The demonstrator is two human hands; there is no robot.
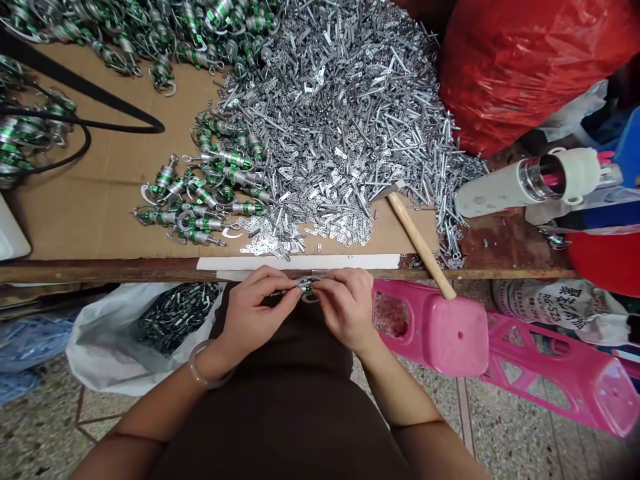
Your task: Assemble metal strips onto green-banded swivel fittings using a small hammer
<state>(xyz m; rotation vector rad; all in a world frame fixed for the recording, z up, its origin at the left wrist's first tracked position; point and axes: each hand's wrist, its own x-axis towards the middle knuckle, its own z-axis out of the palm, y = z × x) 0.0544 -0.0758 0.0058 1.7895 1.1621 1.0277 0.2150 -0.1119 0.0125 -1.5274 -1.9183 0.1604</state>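
Note:
Close to my body, just off the table's front edge, both hands meet around a small green and silver metal fitting point(307, 287) with a curved ring. My left hand point(263, 303) pinches its left end between thumb and fingertips. From the other side my right hand point(347, 303) grips it in the same way. Fingers cover much of the piece, so its details are partly hidden. Beyond my hands, small perforated metal plates point(345, 230) lie loose at the near side of a large heap of metal pins and links point(345, 120). Similar green and silver fittings point(200, 200) are grouped left of the heap.
A hammer point(420, 243) rests across the table edge, handle toward me. Right of it lie a white bottle point(500, 190) and a red bag point(530, 67). Pink stools point(457, 337) stand below. A white sack point(105, 340) of dark parts sits at lower left. A black cable point(100, 87) hangs upper left.

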